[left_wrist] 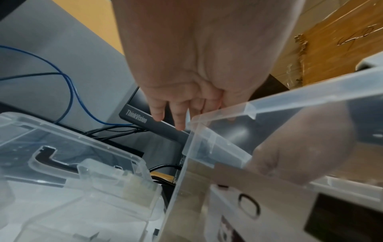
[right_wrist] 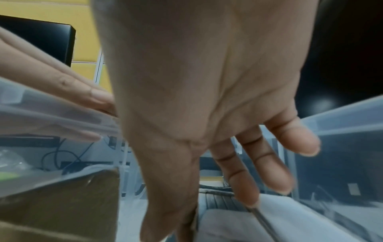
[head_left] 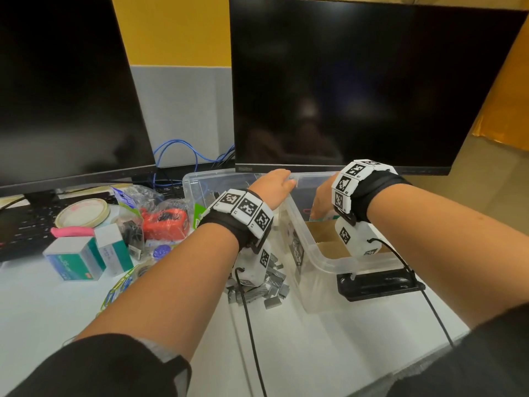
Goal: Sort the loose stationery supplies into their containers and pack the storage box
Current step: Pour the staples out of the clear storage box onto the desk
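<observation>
The sorting looks barely under way: the clear storage box (head_left: 320,260) stands at the right of the white desk (head_left: 300,348), just before the right-hand monitor (head_left: 372,81), with cardboard dividers (head_left: 329,239) inside it, while most of the supplies lie outside it on the left. A heap of loose staples (head_left: 272,285) lies touching the box's near left corner, and further left are two teal-and-white boxes (head_left: 83,257), a roll of tape (head_left: 83,213), an orange item in plastic wrap (head_left: 164,222) and a pink-handled tool (head_left: 71,232), none yet put away. A second clear plastic piece (left_wrist: 72,180), probably the lid, lies behind and left of the box. The left hand (head_left: 274,189) rests on the box's far left rim, fingers curled over the edge as if steadying it. The right hand (head_left: 322,200) reaches down inside the box with fingers spread and relaxed; in the right wrist view the fingertips (right_wrist: 248,194) sit close to a thin metal piece (right_wrist: 263,219), but motion blur leaves it unclear whether they touch it, and no grasp shows. The wrist band hides the box floor from the head view, so what is already packed cannot be judged.
</observation>
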Demonstrator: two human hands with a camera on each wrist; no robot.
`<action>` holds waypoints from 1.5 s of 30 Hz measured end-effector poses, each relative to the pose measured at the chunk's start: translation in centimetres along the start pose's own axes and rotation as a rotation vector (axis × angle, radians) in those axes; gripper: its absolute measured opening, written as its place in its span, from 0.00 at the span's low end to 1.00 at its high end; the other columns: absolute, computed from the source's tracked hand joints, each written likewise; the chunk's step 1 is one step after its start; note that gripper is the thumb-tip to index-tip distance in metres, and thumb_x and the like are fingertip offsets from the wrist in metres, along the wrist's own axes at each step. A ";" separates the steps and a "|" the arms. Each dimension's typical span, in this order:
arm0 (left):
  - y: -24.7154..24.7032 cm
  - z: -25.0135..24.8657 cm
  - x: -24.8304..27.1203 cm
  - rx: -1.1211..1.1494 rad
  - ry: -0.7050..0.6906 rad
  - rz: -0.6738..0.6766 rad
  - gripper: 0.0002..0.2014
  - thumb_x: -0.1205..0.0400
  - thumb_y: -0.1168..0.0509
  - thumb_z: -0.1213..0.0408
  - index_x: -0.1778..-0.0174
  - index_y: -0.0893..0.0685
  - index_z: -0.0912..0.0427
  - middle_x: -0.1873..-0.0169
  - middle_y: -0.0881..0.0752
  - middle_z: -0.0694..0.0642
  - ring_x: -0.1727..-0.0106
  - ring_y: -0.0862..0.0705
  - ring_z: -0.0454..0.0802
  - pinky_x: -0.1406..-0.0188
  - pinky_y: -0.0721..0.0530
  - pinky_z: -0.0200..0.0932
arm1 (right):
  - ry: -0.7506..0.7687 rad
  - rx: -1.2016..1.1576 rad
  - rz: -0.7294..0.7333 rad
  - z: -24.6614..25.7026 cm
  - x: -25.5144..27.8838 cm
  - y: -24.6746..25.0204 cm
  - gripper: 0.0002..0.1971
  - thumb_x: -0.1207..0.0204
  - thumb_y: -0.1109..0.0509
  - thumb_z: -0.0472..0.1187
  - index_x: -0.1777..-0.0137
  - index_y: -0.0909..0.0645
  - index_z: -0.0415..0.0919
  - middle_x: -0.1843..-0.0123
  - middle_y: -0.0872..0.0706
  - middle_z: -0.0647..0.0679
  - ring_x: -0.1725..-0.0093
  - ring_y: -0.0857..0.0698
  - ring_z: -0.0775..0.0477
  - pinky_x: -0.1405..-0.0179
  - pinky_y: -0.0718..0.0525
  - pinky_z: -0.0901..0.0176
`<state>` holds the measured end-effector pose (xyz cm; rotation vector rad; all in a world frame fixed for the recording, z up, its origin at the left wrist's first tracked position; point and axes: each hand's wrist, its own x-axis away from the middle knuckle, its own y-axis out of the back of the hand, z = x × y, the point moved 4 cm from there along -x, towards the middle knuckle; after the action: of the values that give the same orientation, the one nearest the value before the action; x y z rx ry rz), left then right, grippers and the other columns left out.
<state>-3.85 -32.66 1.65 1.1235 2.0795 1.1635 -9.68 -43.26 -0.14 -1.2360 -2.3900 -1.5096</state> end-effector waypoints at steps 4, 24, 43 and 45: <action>-0.1 -0.1 0.1 0.004 -0.003 0.003 0.20 0.11 0.53 0.61 0.26 0.31 0.68 0.27 0.29 0.64 0.27 0.30 0.56 0.31 0.35 0.43 | 0.096 0.040 -0.026 -0.2 0.5 0.2 0.24 0.14 0.49 0.53 0.22 0.34 0.45 0.26 0.26 0.47 0.28 0.27 0.45 0.29 0.33 0.53; -0.4 -0.1 0.2 0.006 -0.003 0.007 0.20 0.11 0.54 0.61 0.25 0.33 0.66 0.25 0.30 0.61 0.25 0.31 0.54 0.28 0.36 0.43 | 0.119 -0.174 -0.205 -2.4 -1.2 -0.6 0.25 0.27 0.27 0.38 0.29 0.26 0.46 0.37 0.19 0.45 0.41 0.18 0.43 0.51 0.24 0.61; -0.5 0.1 0.0 0.016 0.003 0.015 0.22 0.10 0.54 0.60 0.21 0.37 0.63 0.22 0.35 0.58 0.22 0.35 0.53 0.25 0.39 0.43 | 0.165 -0.164 -0.345 -1.6 -0.1 -0.2 0.16 0.29 0.26 0.42 0.40 0.18 0.45 0.44 0.15 0.45 0.45 0.16 0.44 0.55 0.22 0.58; -0.6 0.2 -0.1 0.019 0.000 0.013 0.22 0.10 0.55 0.60 0.20 0.39 0.62 0.21 0.36 0.58 0.21 0.36 0.52 0.25 0.40 0.43 | 0.158 -0.149 -0.343 -1.4 -0.1 -0.1 0.15 0.28 0.27 0.43 0.41 0.17 0.45 0.44 0.15 0.45 0.45 0.15 0.43 0.55 0.22 0.57</action>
<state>-3.91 -32.83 1.03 1.1482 2.0899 1.1519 -10.22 -44.43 0.49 -0.7154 -2.5156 -1.8275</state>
